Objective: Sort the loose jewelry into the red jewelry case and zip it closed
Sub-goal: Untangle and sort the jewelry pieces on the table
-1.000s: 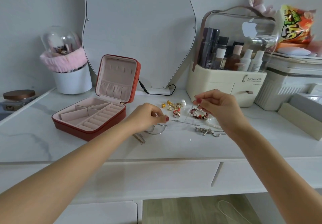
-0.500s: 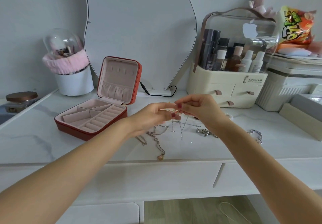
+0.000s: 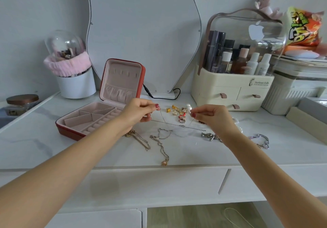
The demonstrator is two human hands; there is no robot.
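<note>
A: What fills most of the frame?

B: A white marble-look desk (image 3: 53,149) across the middle, with a tall wavy-edged mirror (image 3: 143,32) standing at its back, upper centre.

A: And to the right of that?

B: A cream cosmetics organizer (image 3: 228,93) with a clear dome full of bottles. In the upper right corner sit a pink plush rabbit (image 3: 266,1) and an orange snack bag (image 3: 302,29).

A: The case?

B: The red jewelry case (image 3: 99,119) lies open at left of centre, lid upright, its pink compartments showing nothing inside. Behind it, upper left, is a white cup (image 3: 76,86) wrapped with a pink band.

A: The hands?

B: Both are raised just above the desk at centre. The left hand (image 3: 136,112) pinches one end of a thin silver chain (image 3: 177,130) between thumb and forefinger; the right hand (image 3: 212,116) pinches the other end the same way. The chain sags between them — its low loop reaches the desk.

A: Loose pieces?

B: A gold chain (image 3: 139,140) lies under the left wrist, touching the desk. Beside it, lower centre, a chain with a pinkish pendant (image 3: 164,162) runs toward the desk's front edge. A chunky silver piece (image 3: 208,136) rests below the right hand, and a silver bracelet (image 3: 261,140) lies further right. Behind the hands is a cluster of small gold, red and pearl pieces (image 3: 178,112) — too small to tell apart.
</note>
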